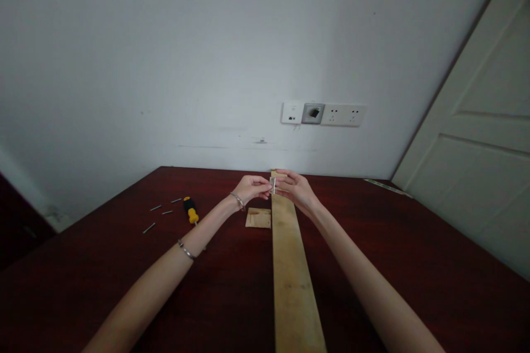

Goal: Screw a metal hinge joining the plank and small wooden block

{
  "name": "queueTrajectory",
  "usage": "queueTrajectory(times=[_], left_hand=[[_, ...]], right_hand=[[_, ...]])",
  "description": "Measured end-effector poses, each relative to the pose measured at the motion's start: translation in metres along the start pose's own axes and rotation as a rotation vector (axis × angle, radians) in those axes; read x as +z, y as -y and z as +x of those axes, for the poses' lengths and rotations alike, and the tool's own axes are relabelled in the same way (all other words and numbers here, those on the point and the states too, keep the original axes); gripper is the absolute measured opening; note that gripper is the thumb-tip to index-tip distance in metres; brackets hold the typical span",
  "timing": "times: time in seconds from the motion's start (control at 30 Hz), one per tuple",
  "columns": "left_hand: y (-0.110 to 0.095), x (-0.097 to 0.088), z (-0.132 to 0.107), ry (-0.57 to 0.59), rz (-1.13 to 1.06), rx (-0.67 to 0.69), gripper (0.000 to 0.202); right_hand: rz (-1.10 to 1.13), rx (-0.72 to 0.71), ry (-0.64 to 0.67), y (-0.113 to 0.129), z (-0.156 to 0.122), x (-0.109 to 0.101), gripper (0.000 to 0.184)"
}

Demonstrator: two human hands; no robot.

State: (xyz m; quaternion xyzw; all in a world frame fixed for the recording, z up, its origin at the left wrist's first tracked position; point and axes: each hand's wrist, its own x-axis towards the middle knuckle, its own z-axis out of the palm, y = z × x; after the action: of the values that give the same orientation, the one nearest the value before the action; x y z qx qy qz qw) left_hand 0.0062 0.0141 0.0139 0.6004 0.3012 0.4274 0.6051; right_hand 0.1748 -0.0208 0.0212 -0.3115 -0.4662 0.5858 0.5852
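Observation:
A small silver metal piece (273, 185), perhaps a hinge, is held above the far part of a long wooden board (290, 265). My left hand (253, 187) pinches its left side between thumb and fingertips. On the other side, my right hand (296, 190) has its fingertips closed on the piece, with one finger stretched out over the board. Fingers partly cover the piece, so its exact shape is unclear. Beside the board's left edge lies a small square wooden block (258, 218).
A yellow and black screwdriver (190, 209) lies on the dark red table (232, 287), its shaft partly behind my left forearm. Several long screws (155, 208) are scattered left of it. A wall with sockets (342, 115) borders the back; a thin strip (387, 187) lies far right.

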Motion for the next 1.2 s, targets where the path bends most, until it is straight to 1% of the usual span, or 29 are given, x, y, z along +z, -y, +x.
queueTrajectory(times=[0.27,0.5,0.6,0.7,0.8,0.9,1.0,1.1,1.2], left_hand=[[-0.0012,-0.0007,-0.0024,0.008,-0.029,-0.009,0.033],[-0.0022,-0.0019,-0.0018,0.014,-0.003,-0.012,0.029],[-0.0008,-0.0032,-0.0006,0.011,0.02,0.004,0.027],[-0.0002,-0.0028,0.0002,-0.021,0.062,0.025,0.024],[-0.0015,-0.0006,0.0001,-0.061,0.09,0.053,0.021],[-0.0041,0.0023,-0.0004,-0.12,0.11,0.083,0.019],[-0.0063,0.0046,-0.0013,-0.161,0.13,0.095,0.019],[-0.0072,0.0054,-0.0029,-0.14,0.129,0.124,0.021],[-0.0075,0.0044,-0.0051,-0.072,0.127,0.163,0.025]], right_hand=[[-0.057,-0.032,0.008,0.0015,-0.0012,0.0018,0.046],[-0.151,-0.074,0.0,0.0031,-0.0021,0.0036,0.047],[-0.223,-0.108,-0.03,0.0037,-0.0014,0.0024,0.047],[-0.27,-0.112,-0.076,0.0035,0.0,0.001,0.046],[-0.211,-0.058,-0.068,0.0029,0.0009,0.0005,0.044],[-0.127,0.007,-0.04,0.0017,0.001,-0.0007,0.036],[-0.099,0.029,-0.028,-0.0006,0.0015,-0.0031,0.03],[-0.091,0.023,-0.038,-0.0028,0.0022,-0.0053,0.028],[-0.087,0.028,-0.031,-0.0029,0.0022,-0.0053,0.028]])
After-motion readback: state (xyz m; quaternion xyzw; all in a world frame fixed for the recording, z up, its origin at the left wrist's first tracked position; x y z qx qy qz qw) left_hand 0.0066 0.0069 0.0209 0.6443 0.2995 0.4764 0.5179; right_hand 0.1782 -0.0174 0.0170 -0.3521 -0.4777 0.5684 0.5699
